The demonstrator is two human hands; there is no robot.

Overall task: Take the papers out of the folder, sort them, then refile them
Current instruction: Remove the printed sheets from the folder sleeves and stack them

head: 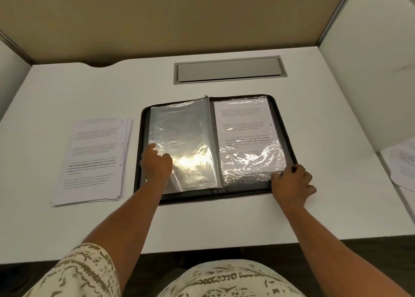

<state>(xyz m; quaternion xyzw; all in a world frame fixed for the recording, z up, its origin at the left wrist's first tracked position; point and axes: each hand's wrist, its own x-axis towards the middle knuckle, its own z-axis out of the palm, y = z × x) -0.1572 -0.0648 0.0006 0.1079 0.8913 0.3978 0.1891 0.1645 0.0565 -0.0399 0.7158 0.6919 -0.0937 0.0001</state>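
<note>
Glossy, crinkled plastic sleeves (182, 144) — matt white paper stack (94, 159) beside.

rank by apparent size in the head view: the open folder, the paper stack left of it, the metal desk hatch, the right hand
1. open folder
2. paper stack
3. metal desk hatch, though it lies farther away
4. right hand

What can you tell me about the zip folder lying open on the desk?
The folder is dark, zip-edged, and lies open flat on the white desk. Its glossy clear sleeves are empty on the left; the right one shows a printed page. The left hand rests on the left sleeve; the right hand holds the near right corner.
</note>
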